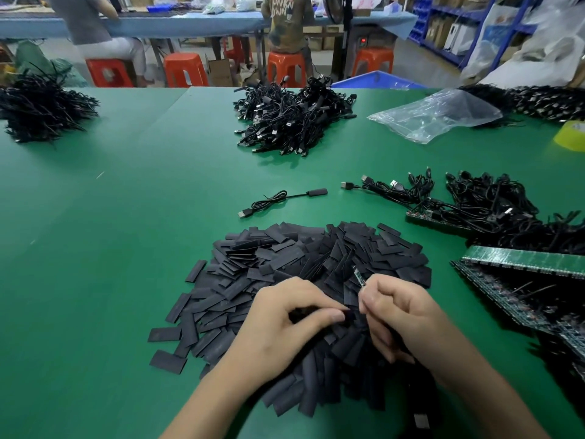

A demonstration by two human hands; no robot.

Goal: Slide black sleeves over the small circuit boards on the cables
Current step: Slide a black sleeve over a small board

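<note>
my left hand (294,321) pinches a flat black sleeve (349,318) between thumb and forefinger. my right hand (402,315) pinches a small green circuit board (359,275), tip pointing up, just right of the sleeve. under both lies the near pile of flat black sleeves (316,255) on the green table mat (95,248). far off, an olive shirt back (283,14) reads "unkn" over "dwn", by orange plastic stools (185,69) and a blue workbench (190,22).
</note>
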